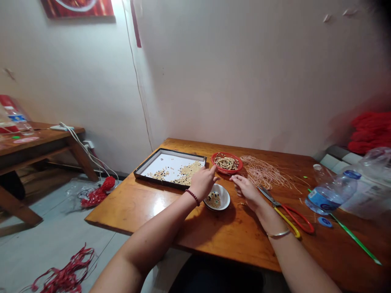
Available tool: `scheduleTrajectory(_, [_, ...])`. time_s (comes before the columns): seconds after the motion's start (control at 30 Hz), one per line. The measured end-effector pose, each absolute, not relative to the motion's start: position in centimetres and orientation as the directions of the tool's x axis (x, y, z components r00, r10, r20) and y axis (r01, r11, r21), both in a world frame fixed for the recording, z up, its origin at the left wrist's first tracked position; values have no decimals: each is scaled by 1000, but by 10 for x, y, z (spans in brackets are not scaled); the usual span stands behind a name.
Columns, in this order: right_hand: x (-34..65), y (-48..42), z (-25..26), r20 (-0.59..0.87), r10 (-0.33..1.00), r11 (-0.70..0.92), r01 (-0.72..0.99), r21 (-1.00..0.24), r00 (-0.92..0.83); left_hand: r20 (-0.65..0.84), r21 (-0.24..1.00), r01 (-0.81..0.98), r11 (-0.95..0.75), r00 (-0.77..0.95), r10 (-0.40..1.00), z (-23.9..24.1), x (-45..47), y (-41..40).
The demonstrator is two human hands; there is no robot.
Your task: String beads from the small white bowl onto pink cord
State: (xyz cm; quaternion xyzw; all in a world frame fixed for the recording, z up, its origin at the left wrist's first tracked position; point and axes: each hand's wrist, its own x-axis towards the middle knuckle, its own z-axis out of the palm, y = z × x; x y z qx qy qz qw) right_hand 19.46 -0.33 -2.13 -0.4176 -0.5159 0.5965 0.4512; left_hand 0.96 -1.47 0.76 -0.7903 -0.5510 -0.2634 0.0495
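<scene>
My left hand [203, 182] hovers over the near edge of a black tray [143, 166] holding tan and dark beads, its fingers pinched together; what they hold is too small to see. A small white bowl [225, 200] of mixed beads sits just below that hand. My right hand [247, 190] rests on the wooden table [143, 203] right of the bowl, fingers curled in a pinch toward the left hand. A red dish [226, 162] of strung beads stands behind both hands.
Pinkish cord strands [265, 173] lie behind my right hand. Scissors with red and yellow handles [288, 215], a lying water bottle [331, 191], its blue cap [324, 221] and a green stick [354, 238] lie to the right. Red cord [62, 276] litters the floor at left.
</scene>
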Motion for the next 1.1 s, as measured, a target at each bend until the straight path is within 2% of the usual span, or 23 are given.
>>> scheduleTrajectory(0.07, [198,1,-22,-72,987,-94,-156,-983,-145,343,57,919,-389,348,873,9,8,-18])
scheduleTrajectory(0.13, [200,3,-22,-100,992,-114,-208,-972,-76,228,-31,896,-443,438,870,11,7,-22])
scheduleTrajectory(0.3, [196,4,-24,-37,998,-23,-247,-969,53,107,-91,862,-499,507,855,10,10,-32])
scheduleTrajectory(0.47, [189,0,-24,-1,1000,1,-199,-980,13,-9,-6,855,-518,518,855,2,20,-33])
scheduleTrajectory(0.7, [185,2,-30,2,999,-2,-147,-989,-32,53,11,833,-553,552,832,-5,19,-26])
scheduleTrajectory(0.8, [184,4,-32,19,998,7,-178,-984,-66,60,65,820,-569,565,823,-6,14,-23])
scheduleTrajectory(1.03, [184,6,-33,66,998,65,-223,-973,2,64,159,823,-545,542,838,-5,9,-19])
scheduleTrajectory(1.1, [186,7,-32,71,997,66,-221,-973,-17,96,255,808,-532,526,845,-2,8,-16])
